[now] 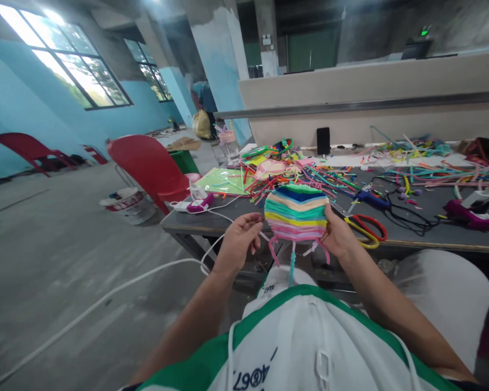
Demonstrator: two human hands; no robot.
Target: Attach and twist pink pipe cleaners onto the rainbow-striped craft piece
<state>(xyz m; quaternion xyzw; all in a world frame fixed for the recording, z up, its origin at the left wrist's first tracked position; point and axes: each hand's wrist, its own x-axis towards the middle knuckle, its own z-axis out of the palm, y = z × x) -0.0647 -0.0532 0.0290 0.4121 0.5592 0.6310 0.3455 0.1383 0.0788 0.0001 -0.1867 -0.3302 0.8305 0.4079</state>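
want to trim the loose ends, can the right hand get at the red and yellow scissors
Probably yes. The scissors lie on the table beside the right hand, with nothing over their handles. But that hand grips the woven piece, so it would have to let go first.

Inspector: Light sources, please.

Surveyor: Daylight through the windows (65,60) at ten o'clock, panes burnt out to white. Haze spreads from twelve o'clock over the pillar (224,54). Room otherwise moderately bright, shadows soft under the table (434,234).

Inspector: Sharpness?

Surveyor: The woven pipe-cleaner disc (296,213) at centre is crisp, evenly lit. The left hand (238,241) is slightly soft. Floor (44,244) at eight o'clock smeared and stretched; shirt (309,336) at six o'clock out of focus. Straight lines bow toward the edges.
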